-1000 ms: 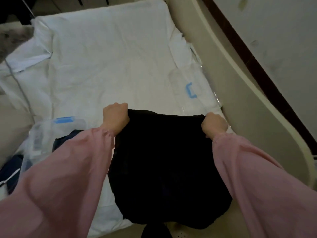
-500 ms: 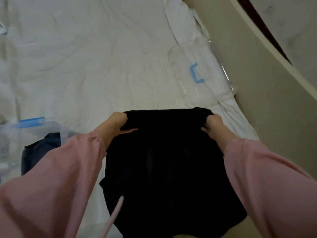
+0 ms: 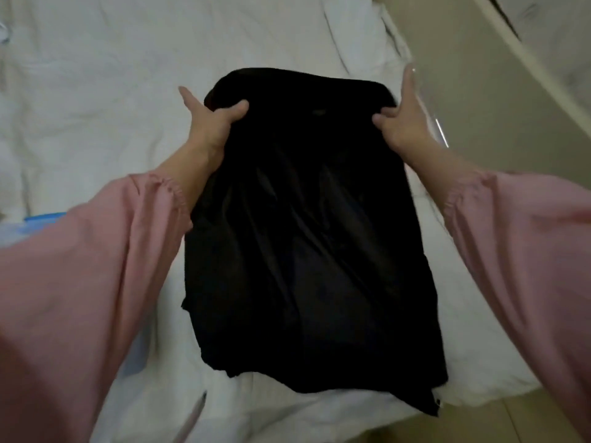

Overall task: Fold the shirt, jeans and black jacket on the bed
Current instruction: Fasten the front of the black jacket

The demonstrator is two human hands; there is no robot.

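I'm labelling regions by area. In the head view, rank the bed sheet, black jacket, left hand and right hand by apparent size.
1. bed sheet
2. black jacket
3. left hand and right hand: these look about alike, so they are unranked.

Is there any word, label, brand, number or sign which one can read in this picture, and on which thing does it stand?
No text is readable in this view.
On the black jacket: a small pale mark near its far edge, perhaps a label, too blurred to read.
On the white sheet: no print visible.
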